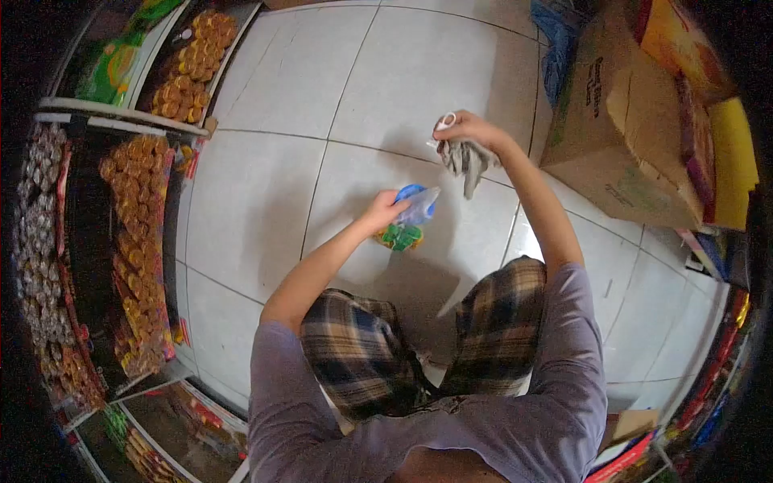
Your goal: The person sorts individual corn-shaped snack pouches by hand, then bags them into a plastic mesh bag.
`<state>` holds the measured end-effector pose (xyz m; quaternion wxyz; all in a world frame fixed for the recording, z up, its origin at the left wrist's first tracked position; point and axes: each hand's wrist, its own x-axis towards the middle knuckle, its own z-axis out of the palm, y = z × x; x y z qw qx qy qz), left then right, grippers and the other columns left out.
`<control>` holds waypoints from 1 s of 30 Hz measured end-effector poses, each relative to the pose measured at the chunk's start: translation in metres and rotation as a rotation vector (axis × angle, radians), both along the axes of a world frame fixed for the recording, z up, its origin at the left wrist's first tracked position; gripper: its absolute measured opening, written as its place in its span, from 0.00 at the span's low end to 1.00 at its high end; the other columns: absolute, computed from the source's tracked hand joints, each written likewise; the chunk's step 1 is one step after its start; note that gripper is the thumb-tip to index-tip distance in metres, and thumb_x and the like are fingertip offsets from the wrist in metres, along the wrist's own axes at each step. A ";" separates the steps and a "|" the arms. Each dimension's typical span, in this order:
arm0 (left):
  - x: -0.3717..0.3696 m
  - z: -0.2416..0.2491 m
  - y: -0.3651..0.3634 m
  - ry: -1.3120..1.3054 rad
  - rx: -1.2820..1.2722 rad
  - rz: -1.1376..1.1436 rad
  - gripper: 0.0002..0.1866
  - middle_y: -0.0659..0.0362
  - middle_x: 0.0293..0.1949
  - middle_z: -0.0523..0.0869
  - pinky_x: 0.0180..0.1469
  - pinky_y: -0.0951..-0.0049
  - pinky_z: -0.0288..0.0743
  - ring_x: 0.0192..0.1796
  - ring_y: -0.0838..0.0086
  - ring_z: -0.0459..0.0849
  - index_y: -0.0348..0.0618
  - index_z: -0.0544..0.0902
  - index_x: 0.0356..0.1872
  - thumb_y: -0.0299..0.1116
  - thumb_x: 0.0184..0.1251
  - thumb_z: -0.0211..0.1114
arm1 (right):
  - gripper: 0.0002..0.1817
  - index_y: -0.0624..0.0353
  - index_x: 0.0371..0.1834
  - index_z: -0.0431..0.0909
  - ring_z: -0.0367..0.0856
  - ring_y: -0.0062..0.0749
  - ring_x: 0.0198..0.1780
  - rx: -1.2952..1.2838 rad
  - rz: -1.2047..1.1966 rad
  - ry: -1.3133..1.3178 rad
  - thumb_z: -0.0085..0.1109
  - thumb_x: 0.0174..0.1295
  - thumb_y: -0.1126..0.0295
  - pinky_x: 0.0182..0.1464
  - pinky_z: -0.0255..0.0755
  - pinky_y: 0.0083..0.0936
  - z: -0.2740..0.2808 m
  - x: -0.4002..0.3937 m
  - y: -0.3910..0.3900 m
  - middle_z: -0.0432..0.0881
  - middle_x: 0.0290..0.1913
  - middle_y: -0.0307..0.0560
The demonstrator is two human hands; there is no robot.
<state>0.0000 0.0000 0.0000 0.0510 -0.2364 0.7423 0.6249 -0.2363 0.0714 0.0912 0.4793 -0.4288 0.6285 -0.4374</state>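
My left hand grips a clear plastic container with a blue rim, tilted above the tiled floor. Just below it, a green and yellow packet lies on the floor, partly hidden by the container. To the right and farther forward, my right hand is closed on a crumpled grey cloth that hangs down. A small white ring-shaped piece shows at the fingertips of the same hand. The two hands are apart.
Shelves on the left hold stacks of gold-wrapped packs and silver-wrapped packs. An open cardboard box stands at the right, beside a blue plastic bag. More goods line the lower right edge. My knees are bent close to the packet.
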 end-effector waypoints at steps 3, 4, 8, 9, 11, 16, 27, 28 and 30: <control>0.061 0.003 0.086 -0.139 0.318 -0.049 0.10 0.65 0.29 0.78 0.34 0.82 0.68 0.31 0.84 0.72 0.39 0.76 0.37 0.32 0.56 0.53 | 0.13 0.60 0.24 0.75 0.70 0.20 0.23 0.238 -0.026 -0.267 0.60 0.41 0.62 0.28 0.64 0.16 -0.028 0.070 0.081 0.75 0.22 0.38; 0.063 0.000 0.113 -0.151 0.362 -0.021 0.10 0.65 0.29 0.78 0.34 0.82 0.68 0.31 0.84 0.72 0.39 0.76 0.36 0.32 0.56 0.53 | 0.12 0.60 0.23 0.75 0.70 0.19 0.22 0.251 -0.123 -0.236 0.60 0.42 0.62 0.26 0.64 0.16 -0.029 0.075 0.102 0.74 0.21 0.37; 0.078 0.004 0.070 -0.034 0.097 0.089 0.08 0.65 0.23 0.77 0.24 0.81 0.67 0.25 0.84 0.71 0.37 0.76 0.31 0.31 0.55 0.53 | 0.12 0.61 0.22 0.74 0.70 0.19 0.19 0.182 -0.218 -0.361 0.59 0.43 0.63 0.22 0.64 0.16 -0.040 0.075 0.085 0.74 0.19 0.38; 0.066 -0.002 0.065 0.014 0.087 0.087 0.08 0.65 0.23 0.77 0.24 0.81 0.67 0.25 0.84 0.71 0.37 0.76 0.31 0.31 0.55 0.53 | 0.11 0.61 0.22 0.74 0.70 0.19 0.19 0.195 -0.190 -0.319 0.59 0.44 0.63 0.21 0.64 0.16 -0.039 0.058 0.090 0.74 0.19 0.39; 0.059 -0.006 0.061 0.056 0.062 0.256 0.08 0.64 0.24 0.77 0.25 0.80 0.67 0.25 0.84 0.72 0.37 0.76 0.31 0.31 0.55 0.53 | 0.11 0.62 0.22 0.74 0.71 0.21 0.19 0.174 -0.152 -0.265 0.58 0.45 0.63 0.21 0.65 0.16 -0.038 0.046 0.101 0.75 0.20 0.40; 0.042 0.003 0.079 0.087 0.193 0.438 0.04 0.66 0.21 0.76 0.19 0.81 0.63 0.21 0.84 0.70 0.40 0.75 0.27 0.29 0.52 0.56 | 0.11 0.60 0.23 0.74 0.71 0.20 0.19 0.137 -0.213 -0.400 0.56 0.48 0.62 0.21 0.65 0.16 -0.038 0.055 0.118 0.75 0.19 0.38; 0.064 -0.015 0.100 0.010 0.238 0.438 0.08 0.62 0.33 0.77 0.38 0.79 0.67 0.34 0.80 0.74 0.39 0.73 0.36 0.25 0.53 0.53 | 0.14 0.58 0.24 0.71 0.72 0.23 0.19 0.257 -0.412 -0.750 0.47 0.54 0.57 0.23 0.68 0.18 -0.067 0.081 0.148 0.74 0.20 0.40; 0.068 -0.015 0.101 0.033 0.257 0.429 0.09 0.62 0.34 0.77 0.39 0.79 0.67 0.36 0.80 0.74 0.39 0.73 0.37 0.25 0.53 0.54 | 0.15 0.58 0.24 0.71 0.72 0.23 0.19 0.264 -0.426 -0.808 0.47 0.54 0.57 0.24 0.68 0.18 -0.074 0.085 0.152 0.74 0.20 0.40; 0.075 -0.018 0.108 0.046 0.281 0.413 0.10 0.62 0.35 0.77 0.41 0.79 0.67 0.37 0.79 0.74 0.39 0.73 0.38 0.25 0.53 0.54 | 0.16 0.59 0.24 0.71 0.72 0.24 0.20 0.307 -0.483 -0.847 0.46 0.54 0.55 0.24 0.68 0.18 -0.090 0.092 0.160 0.74 0.20 0.40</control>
